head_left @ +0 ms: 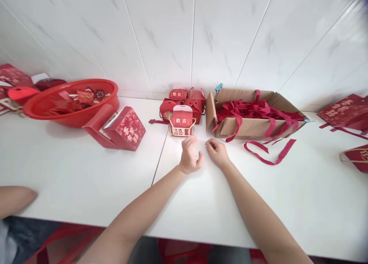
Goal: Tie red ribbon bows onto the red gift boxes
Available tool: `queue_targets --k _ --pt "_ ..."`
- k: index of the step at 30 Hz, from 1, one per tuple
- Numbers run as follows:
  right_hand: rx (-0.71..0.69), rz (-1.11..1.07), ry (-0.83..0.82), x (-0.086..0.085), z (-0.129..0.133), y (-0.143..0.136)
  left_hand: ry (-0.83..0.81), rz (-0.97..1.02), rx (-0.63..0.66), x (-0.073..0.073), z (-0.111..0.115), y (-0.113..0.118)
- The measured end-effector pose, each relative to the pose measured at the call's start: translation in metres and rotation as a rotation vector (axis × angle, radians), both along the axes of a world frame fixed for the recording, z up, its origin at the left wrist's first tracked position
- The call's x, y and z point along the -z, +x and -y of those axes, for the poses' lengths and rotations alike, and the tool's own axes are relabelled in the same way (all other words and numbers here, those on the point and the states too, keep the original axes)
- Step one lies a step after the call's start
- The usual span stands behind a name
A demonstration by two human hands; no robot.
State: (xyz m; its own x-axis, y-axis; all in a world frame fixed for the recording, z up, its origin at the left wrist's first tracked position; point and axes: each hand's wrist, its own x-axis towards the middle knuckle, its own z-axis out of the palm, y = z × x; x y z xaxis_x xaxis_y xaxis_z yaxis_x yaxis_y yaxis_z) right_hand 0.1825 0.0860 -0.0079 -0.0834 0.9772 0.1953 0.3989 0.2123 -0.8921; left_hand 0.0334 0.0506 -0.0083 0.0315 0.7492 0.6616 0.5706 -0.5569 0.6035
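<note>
Small gift box (pixel 182 122): upright on the white table (pixel 172 202) in the head view, broad face toward you, just beyond your left hand (pixel 189 156), the nearer one, thumb and fingers apart. Your right hand (pixel 217 153) has fingertips together, contents unclear; red boxes (pixel 194 107) close behind, ribbon carton (pixel 250 128) to the right.

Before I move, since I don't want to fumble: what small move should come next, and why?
I'd probably ease the left hand forward to the rope-handled box just ahead: that hand looks open and empty, its fingertips are right by the box, and no hand is holding the box.
</note>
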Motion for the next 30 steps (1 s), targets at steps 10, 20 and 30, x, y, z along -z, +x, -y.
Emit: queue_targets --k 10,20,30 --pt "0.179 -0.023 0.034 0.011 0.082 0.002 0.116 0.027 -0.808 -0.062 0.039 -0.157" --pt "0.120 -0.019 0.075 0.003 0.142 0.004 -0.180 0.442 -0.613 -0.111 0.020 -0.172" --pt "-0.052 0.039 0.235 0.005 0.145 -0.005 -0.228 0.502 -0.142 -0.083 0.093 -0.012"
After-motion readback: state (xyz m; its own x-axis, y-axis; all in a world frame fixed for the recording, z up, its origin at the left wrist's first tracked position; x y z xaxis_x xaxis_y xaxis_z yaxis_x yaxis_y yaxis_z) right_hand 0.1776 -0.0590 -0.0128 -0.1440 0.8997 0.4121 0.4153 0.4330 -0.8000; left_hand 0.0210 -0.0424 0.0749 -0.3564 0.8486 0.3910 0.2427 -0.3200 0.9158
